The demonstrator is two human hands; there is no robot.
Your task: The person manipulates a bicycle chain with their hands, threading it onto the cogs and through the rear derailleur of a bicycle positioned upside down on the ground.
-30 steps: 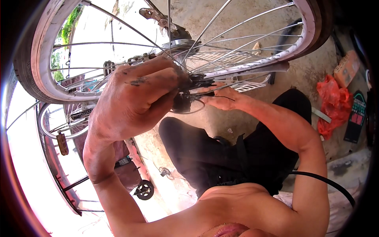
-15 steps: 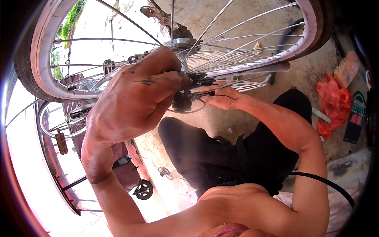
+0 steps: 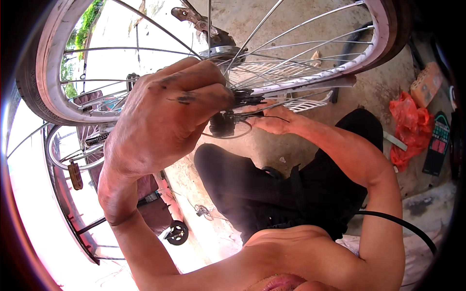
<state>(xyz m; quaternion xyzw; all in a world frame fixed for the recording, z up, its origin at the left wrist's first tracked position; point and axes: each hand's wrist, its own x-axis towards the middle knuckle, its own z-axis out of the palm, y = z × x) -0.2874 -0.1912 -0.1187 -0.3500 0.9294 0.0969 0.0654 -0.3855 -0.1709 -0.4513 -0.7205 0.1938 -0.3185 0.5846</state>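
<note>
In front of me stands a bicycle wheel with a pale rim (image 3: pixel 44 63) and thin spokes. Around its hub (image 3: pixel 224 52) sit dark, greasy parts, with toothed sprockets (image 3: pixel 248 97) at its near side. A black derailleur (image 3: pixel 222 124) hangs just below them. My left hand (image 3: pixel 167 114), smudged with grease, is closed beside the hub and sprockets; whatever its fingertips pinch is hidden. From the right my right hand (image 3: pixel 273 119) reaches in beneath the sprockets, close to a thin dark cable. Its fingertips are mostly covered by the derailleur parts.
To the right on the concrete floor lie a red plastic bag (image 3: pixel 410 127), an orange brick (image 3: pixel 427 85) and a dark flat package (image 3: pixel 436 149). A white slatted rack (image 3: pixel 306 105) is behind the wheel. More bicycle parts, including a pedal (image 3: pixel 75 175), are at left.
My left hand's fingers have curled in and its knuckles have rolled slightly, with the hand shifting a little. My right hand stays about where it was.
</note>
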